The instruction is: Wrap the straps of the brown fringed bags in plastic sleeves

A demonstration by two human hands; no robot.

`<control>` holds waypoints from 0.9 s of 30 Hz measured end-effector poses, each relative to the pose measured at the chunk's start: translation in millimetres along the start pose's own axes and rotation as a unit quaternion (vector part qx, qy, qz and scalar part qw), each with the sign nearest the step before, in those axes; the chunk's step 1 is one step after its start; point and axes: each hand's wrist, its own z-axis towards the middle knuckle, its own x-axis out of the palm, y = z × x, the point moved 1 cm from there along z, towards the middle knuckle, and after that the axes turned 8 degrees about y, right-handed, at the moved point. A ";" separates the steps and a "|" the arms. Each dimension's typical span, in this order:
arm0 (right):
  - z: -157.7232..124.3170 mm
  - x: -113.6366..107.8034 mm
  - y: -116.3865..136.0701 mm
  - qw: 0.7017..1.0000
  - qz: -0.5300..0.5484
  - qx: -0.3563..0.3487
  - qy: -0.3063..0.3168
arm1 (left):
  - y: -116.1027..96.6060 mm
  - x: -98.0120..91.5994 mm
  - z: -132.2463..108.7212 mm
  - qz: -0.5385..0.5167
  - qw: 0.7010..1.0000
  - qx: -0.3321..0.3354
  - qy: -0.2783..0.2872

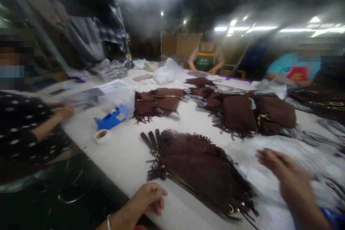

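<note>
A dark brown fringed bag (194, 165) with a gold zipper, gold rings and wristlet straps lies flat on the white table, directly before me. My left hand (149, 199), a bangle at its wrist, hovers off the bag's near left edge; its fingers are loosely bent, somewhat apart, and nothing shows in them. On the other side, my right hand (283, 169) is raised over white plastic bags (253, 158), right of the brown bag. Its fingers are stretched out and slightly blurred, and I see nothing held. Neither hand touches the brown bag.
More brown fringed bags (238, 115) lie in piles across the table (126, 161). A blue tape dispenser (110, 118) and a tape roll (101, 136) are at the left. One co-worker (29, 125) works at the left edge; others sit across the table and at far right.
</note>
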 end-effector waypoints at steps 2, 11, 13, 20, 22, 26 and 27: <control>-28.2 58.3 -14.1 0.987 -0.101 0.022 0.125 | -9.7 -8.3 3.2 0.088 0.991 0.058 -0.087; -95.6 185.3 -32.4 0.803 -0.484 -0.245 0.247 | -54.1 -16.2 38.5 0.556 0.776 0.240 -0.176; -91.3 178.2 -29.2 0.797 -0.489 -0.247 0.255 | -53.0 -13.8 39.8 0.599 0.744 0.230 -0.185; -101.7 151.4 -12.4 0.854 -0.399 -0.254 0.218 | -37.8 0.2 4.0 0.632 0.670 0.302 -0.246; -109.3 147.1 -19.2 0.859 -0.381 -0.249 0.234 | -28.6 0.0 -1.7 0.641 0.680 0.269 -0.234; -120.8 146.5 -39.0 0.858 -0.390 -0.232 0.243 | -11.3 -6.5 -8.5 0.598 0.777 0.173 -0.094; -122.6 147.2 -42.0 0.857 -0.395 -0.229 0.238 | -9.7 -8.7 -10.6 0.576 0.800 0.164 -0.049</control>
